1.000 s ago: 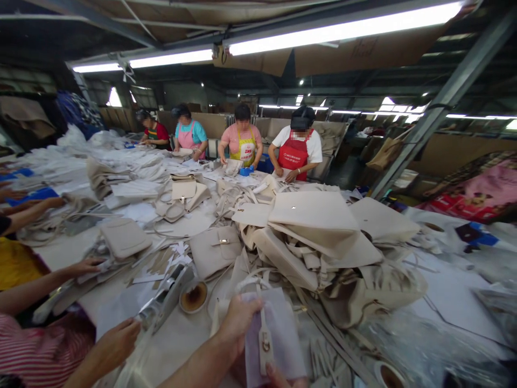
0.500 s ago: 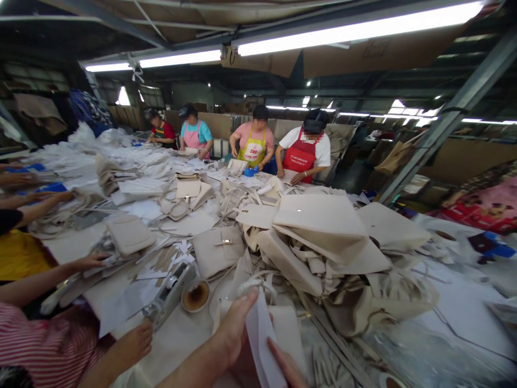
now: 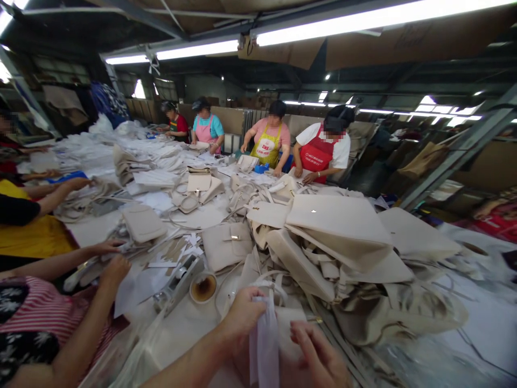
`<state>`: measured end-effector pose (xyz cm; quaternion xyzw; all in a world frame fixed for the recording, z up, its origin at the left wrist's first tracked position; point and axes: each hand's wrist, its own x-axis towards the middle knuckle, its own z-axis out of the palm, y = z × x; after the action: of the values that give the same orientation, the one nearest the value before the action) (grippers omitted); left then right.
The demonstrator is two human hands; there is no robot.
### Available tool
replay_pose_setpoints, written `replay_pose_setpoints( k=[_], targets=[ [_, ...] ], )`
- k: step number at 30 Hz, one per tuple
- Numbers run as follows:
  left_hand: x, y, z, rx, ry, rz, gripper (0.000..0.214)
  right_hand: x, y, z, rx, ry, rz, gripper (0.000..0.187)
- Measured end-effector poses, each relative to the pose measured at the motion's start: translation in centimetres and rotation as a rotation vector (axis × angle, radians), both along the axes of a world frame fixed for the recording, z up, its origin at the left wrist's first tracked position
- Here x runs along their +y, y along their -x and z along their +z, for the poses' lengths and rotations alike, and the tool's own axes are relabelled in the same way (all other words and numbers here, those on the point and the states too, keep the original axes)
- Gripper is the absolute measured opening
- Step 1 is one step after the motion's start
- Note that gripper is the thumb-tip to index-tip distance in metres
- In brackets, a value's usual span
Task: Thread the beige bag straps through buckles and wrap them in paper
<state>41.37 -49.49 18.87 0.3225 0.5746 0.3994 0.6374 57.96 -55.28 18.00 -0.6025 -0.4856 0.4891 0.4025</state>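
My left hand (image 3: 244, 315) is closed at the top of a folded white paper strip (image 3: 264, 345), with the thumb pressed on it. The strip hangs down toward me, and a pale strap end shows above it. To the right of the strip, my right hand (image 3: 317, 350) is off the paper, its bent fingers a little apart and nothing visible in them. Under and behind my hands lies a pale beige bag panel (image 3: 291, 318). A beige handbag with a metal clasp (image 3: 226, 245) rests just beyond.
A large heap of beige bags (image 3: 339, 226) rises ahead on the right. Left of my hands stand a tape dispenser (image 3: 180, 283) and a tape roll (image 3: 203, 286). A co-worker's striped sleeve and arms (image 3: 92, 318) reach in from the left. Several people work across the table.
My right hand has come away from the white paper strip and moved right. The strip now hangs more upright from my left hand. The view has shifted, and the nearby co-worker's hand has moved up.
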Motion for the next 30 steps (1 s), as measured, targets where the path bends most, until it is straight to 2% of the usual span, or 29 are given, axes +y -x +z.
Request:
replay_pose_setpoints(
  k=[3,7,12,14,17,20,26,30],
  targets=[
    [0.1,0.3,0.2,0.029,-0.026,0.013,0.012,4.0,1.1,1.4,-0.113,0.009,0.083,0.043],
    [0.2,0.8,0.4,0.018,-0.070,0.056,0.016,7.0,3.4,1.1,-0.045,-0.026,0.231,0.032],
    [-0.2,1.7,0.1,-0.150,-0.041,0.072,0.013,6.8,4.2,0.0,0.000,-0.032,0.149,0.032],
    [-0.8,2.5,-0.1,-0.295,0.045,0.001,0.011,6.4,4.1,0.2,0.070,0.026,0.137,0.036],
    [-1.5,3.9,-0.4,-0.609,0.214,-0.127,0.027,6.1,3.9,1.1,0.178,0.165,0.145,0.043],
    [-1.8,4.4,-0.6,-0.768,0.240,-0.156,0.026,5.9,3.9,1.5,0.253,0.213,0.155,0.047],
    [-1.5,2.2,0.2,-0.535,0.210,-0.138,0.009,5.7,4.0,1.0,0.359,0.218,0.163,0.047],
    [-1.2,1.0,0.0,-0.424,0.237,-0.094,0.018,5.6,4.3,0.7,0.286,0.155,0.116,0.045]
  ],
)
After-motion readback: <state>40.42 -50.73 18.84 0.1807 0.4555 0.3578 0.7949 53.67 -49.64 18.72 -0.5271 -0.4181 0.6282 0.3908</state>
